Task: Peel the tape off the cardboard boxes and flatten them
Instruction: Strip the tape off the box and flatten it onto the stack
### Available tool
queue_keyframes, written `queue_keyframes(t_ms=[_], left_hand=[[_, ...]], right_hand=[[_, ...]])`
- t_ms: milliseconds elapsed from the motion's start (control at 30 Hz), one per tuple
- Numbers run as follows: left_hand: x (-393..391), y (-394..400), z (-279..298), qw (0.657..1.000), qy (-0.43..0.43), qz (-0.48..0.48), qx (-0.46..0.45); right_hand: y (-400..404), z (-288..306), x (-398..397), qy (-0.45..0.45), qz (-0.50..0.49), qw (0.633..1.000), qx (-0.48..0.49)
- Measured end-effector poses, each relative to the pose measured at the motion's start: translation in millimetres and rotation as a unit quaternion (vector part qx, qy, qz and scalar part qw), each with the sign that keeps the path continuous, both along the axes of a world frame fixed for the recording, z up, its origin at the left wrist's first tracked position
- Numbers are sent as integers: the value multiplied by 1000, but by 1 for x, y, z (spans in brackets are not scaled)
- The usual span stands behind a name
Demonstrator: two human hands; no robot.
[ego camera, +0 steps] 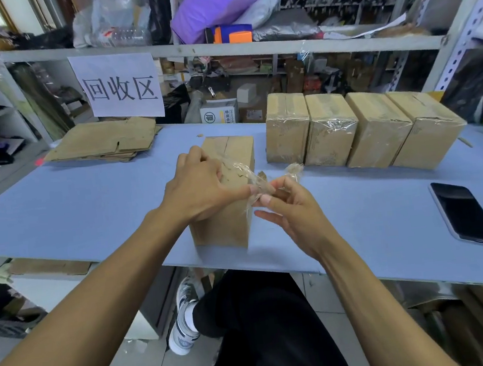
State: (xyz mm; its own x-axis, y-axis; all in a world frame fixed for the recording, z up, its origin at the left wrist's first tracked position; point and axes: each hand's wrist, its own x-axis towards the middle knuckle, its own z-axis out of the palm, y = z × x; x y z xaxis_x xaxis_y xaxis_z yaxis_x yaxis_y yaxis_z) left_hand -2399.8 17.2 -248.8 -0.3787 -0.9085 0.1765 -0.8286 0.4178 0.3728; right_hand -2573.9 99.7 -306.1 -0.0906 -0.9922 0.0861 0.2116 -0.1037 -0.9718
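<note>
**Tape coming off the near box**

We stand a tall brown cardboard box (229,190) upright near the front edge of the pale blue tabletop (73,209), straight in front of us. Our left hand (202,187) lies over the box's upper near side, fingers curled around its far edge and thumb reaching toward the right, so it grips the box. Our right hand (287,207) sits just to the right of the box, and its thumb and forefinger pinch a strip of clear, crinkled packing tape (251,173). The strip runs from the box's upper face across to that pinch, and a crumpled end of it sticks up above the right fingers. The left thumb tip meets the tape at the same spot, so the two hands nearly touch there.

Behind and to the right, four more brown cardboard boxes (356,129) stand in a row, side by side and touching, each wrapped in glossy clear tape. At the far left of the table a stack of flattened brown cardboard sheets (102,142) lies flat. Above that stack a white paper sign with large black characters (120,86) hangs from the grey metal shelf rail (250,49). A black smartphone (465,213) lies face up near the table's right edge, well apart from the boxes.
</note>
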Motion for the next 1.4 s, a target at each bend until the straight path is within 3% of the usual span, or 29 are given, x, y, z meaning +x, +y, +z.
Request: queue_keyframes(t_ms=[67, 200, 400, 600, 733, 933, 1067, 1167, 1267, 1400], left_hand=[[-2, 3, 1, 1000, -21, 7, -11], [-9, 7, 6, 999, -38, 18, -9], [-5, 5, 12, 998, -42, 1, 39], [5, 3, 18, 997, -47, -44, 53], [15, 1, 20, 996, -53, -63, 37], [38, 5, 24, 991, -70, -99, 63], [55, 2, 29, 987, -32, -104, 121], [45, 9, 20, 993, 21, -69, 94], [37, 18, 9, 997, 39, -54, 40], [56, 16, 17, 994, 34, -87, 59]], right_hand=[[5, -5, 12, 56, -27, 998, -9], [0, -8, 32, 51, -117, 992, -16], [-4, -9, 18, 42, -50, 998, -24], [-10, -2, -4, -73, 82, 994, 21], [-16, 11, -23, -151, 36, 987, 41], [-13, 32, -18, 14, -22, 999, -31], [-17, 43, -3, 135, -50, 986, -82], [-23, 51, 11, 169, -58, 981, -77], [-35, 53, 25, 251, -115, 957, -90], [-42, 56, 35, 319, -138, 931, -107]])
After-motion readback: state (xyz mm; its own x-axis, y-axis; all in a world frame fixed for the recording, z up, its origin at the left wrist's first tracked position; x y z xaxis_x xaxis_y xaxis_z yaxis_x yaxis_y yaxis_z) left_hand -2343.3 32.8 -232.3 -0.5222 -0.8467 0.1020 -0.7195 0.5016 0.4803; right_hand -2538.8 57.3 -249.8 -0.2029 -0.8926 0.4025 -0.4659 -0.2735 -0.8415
